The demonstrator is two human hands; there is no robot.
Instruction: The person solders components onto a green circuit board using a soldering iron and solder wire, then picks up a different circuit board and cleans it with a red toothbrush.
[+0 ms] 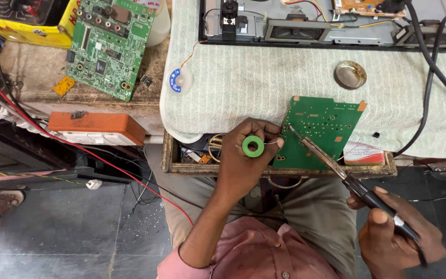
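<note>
**Soldering at a green board, seen from above**

Head view. The left hand (243,155) was closed around a green spool (253,146) of solder, a thin wire (271,142) running from it toward the left edge of the board (320,129). The right hand (394,235) gripped the black handle of a soldering iron (336,168), whose shaft slanted up and left across the board, the tip lying near the wire's end over the board's left part. The board rested on a pale towel (264,77) at the front edge of the bench, partly over an open wooden tray (285,169). On the towel lay a round metal tin (350,74) behind the board and a blue-and-white wick reel (177,80) to the left. A second, larger circuit board (110,46) sat on the bench at far left, well apart, beside a yellow meter (52,31).
</note>
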